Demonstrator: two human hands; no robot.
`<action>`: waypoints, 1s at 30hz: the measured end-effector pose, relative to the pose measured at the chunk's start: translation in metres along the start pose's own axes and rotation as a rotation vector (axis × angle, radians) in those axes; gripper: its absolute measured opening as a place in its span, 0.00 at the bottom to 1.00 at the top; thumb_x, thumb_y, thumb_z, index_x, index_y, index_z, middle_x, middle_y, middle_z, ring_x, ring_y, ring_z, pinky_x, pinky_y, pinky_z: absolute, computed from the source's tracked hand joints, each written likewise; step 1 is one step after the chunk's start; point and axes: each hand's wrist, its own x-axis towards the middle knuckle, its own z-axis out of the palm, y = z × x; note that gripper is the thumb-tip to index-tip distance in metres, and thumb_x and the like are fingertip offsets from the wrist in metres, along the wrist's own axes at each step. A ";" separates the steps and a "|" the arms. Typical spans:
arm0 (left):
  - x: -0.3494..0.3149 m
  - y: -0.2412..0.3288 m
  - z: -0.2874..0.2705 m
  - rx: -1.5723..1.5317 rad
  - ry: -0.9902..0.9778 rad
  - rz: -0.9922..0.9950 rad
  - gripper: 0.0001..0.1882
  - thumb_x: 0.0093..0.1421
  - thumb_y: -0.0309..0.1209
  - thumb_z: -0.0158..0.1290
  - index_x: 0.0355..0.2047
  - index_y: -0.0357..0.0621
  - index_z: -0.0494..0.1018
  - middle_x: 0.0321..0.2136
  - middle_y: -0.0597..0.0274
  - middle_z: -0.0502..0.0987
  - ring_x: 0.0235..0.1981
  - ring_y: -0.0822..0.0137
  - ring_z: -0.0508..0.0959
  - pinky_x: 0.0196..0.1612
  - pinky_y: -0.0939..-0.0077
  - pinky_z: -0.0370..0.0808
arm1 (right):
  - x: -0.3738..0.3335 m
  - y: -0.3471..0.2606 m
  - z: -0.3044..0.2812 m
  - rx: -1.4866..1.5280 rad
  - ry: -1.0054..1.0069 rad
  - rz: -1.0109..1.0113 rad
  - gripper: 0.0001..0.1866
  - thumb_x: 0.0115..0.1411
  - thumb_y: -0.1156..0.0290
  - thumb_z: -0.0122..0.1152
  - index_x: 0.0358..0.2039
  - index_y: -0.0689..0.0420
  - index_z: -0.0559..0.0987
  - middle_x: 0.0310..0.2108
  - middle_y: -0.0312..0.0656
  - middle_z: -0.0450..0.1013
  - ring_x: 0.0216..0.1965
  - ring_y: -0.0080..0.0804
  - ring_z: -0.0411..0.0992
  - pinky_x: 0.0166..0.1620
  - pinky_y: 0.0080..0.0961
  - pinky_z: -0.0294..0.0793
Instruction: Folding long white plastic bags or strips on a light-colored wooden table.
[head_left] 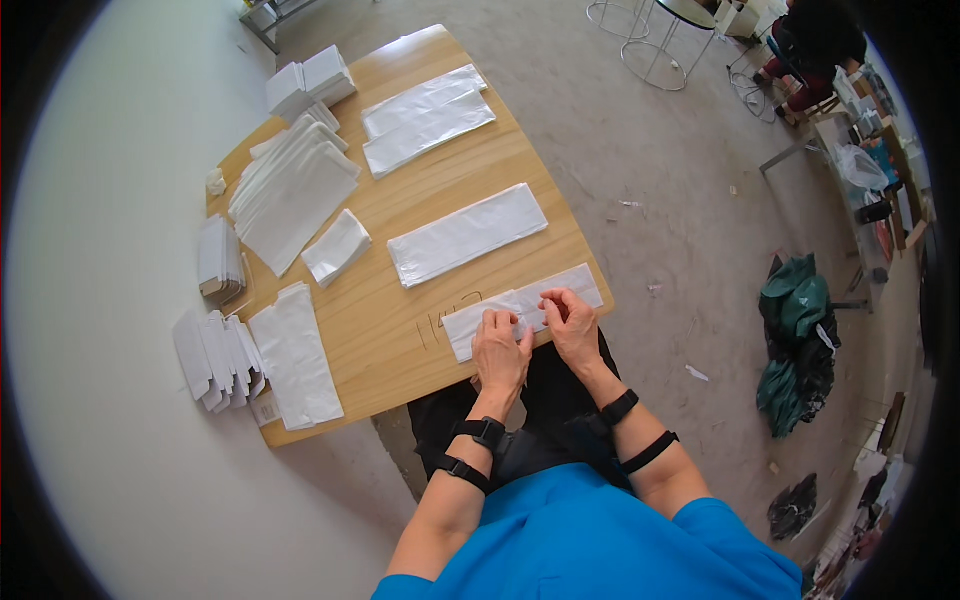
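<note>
A long folded white sheet (583, 287), thin like paper or plastic film, lies along the table's near right edge under both my hands. My left hand (502, 355) rests on its middle part with fingers bent and together, gripping the raised edge of the layers. Just to the right, my right hand (571, 327) is closed in a pinch on the same sheet, thumb against forefinger. Between the hands the material looks slightly lifted and creased; the fingertips partly hide it. Farther back lies a flat white stack (468, 235) of similar long folded pieces.
The wooden table (400, 340) also bears another white stack (428, 120), fanned white sheets (295, 190), a small folded stack (337, 247), a long white pile (298, 355) and white boxes (312, 82). Green and black bags (795, 340) lie on the floor; a person (815, 50) sits far right.
</note>
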 end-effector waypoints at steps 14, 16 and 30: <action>0.000 0.004 0.006 0.044 0.012 -0.042 0.07 0.55 0.30 0.54 0.31 0.42 0.69 0.32 0.56 0.69 0.37 0.53 0.72 0.38 0.59 0.68 | -0.004 0.017 0.002 -0.059 0.046 0.002 0.06 0.56 0.76 0.57 0.33 0.62 0.77 0.26 0.44 0.76 0.26 0.31 0.76 0.32 0.25 0.74; -0.001 0.003 0.007 0.054 0.013 -0.040 0.07 0.55 0.30 0.54 0.31 0.44 0.69 0.33 0.57 0.69 0.37 0.54 0.72 0.38 0.59 0.67 | -0.004 0.013 0.002 -0.069 0.049 -0.001 0.06 0.56 0.75 0.57 0.33 0.62 0.77 0.27 0.44 0.76 0.27 0.32 0.76 0.32 0.25 0.74; -0.012 -0.070 -0.072 -1.047 -0.009 -0.460 0.05 0.65 0.31 0.49 0.34 0.44 0.69 0.25 0.73 0.65 0.27 0.78 0.64 0.33 0.84 0.64 | -0.003 -0.012 -0.011 -0.021 -0.082 0.007 0.06 0.56 0.75 0.57 0.33 0.63 0.77 0.24 0.42 0.75 0.23 0.26 0.73 0.29 0.22 0.71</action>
